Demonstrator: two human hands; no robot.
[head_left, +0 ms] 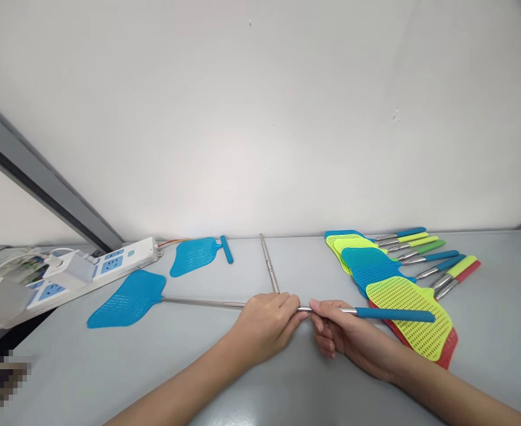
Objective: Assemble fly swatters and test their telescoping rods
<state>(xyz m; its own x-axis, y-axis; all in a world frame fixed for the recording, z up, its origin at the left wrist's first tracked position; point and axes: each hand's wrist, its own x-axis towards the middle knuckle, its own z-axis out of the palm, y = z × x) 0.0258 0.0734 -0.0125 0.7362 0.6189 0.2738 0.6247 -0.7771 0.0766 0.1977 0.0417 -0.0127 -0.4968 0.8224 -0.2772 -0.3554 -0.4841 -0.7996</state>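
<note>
A blue fly swatter (127,299) with an extended telescopic metal rod lies across the grey table (242,384), its blue handle (395,315) pointing right. My left hand (267,325) pinches the rod near its middle. My right hand (344,337) grips the same rod just to the right, close to the handle. A loose metal rod (269,269) lies behind my hands, pointing to the wall. A separate blue swatter head (196,255) rests further back left.
A pile of several collapsed swatters (402,296) in blue, yellow-green and red lies at the right. A white and blue power strip (104,263) with a plugged adapter sits at the far left by a window frame. The white wall stands directly behind.
</note>
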